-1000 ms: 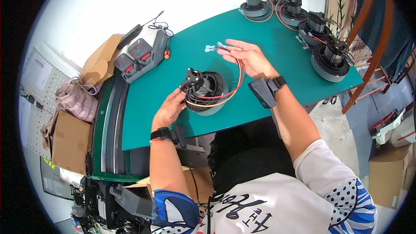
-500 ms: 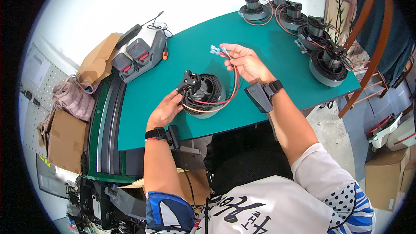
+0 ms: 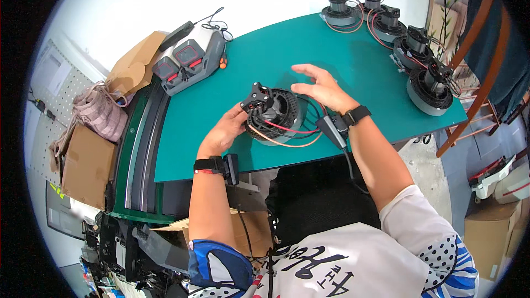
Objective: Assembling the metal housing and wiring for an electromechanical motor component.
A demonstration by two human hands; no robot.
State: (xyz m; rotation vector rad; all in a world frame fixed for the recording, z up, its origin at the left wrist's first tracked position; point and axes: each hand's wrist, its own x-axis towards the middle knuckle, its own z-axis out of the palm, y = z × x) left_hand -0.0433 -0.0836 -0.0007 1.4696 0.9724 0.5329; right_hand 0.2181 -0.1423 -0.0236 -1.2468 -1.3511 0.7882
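Note:
On the green tabletop (image 3: pixel 265 41) a round black-and-grey motor unit (image 3: pixel 284 111) lies tilted, its perforated ring and black three-armed bracket (image 3: pixel 258 98) showing. My left hand (image 3: pixel 223 132) grips its left side near that bracket, fingertips partly hidden behind it. To the right of the unit, my right hand (image 3: pixel 324 89) is open, thumb and fingers apart with nothing between them. Red, black and orange wires (image 3: pixel 301 131) loop from the unit toward my right wrist, where their connector ends are hidden. Each wrist wears a black strapped device.
Several similar motor units (image 3: pixel 429 91) with wires stand along the table's right side and far corner. A grey-and-white device with two dark square faces (image 3: pixel 190 55) sits at the back left. Cardboard boxes (image 3: pixel 91 165) and a pink bag (image 3: pixel 99 110) are beyond the left edge; a wooden chair (image 3: pixel 480 72) stands right.
My right hand has let go of the wire connectors, and the wires have dropped beside the unit. Its fingers have spread. My left hand still holds the unit; the whole view has shifted slightly.

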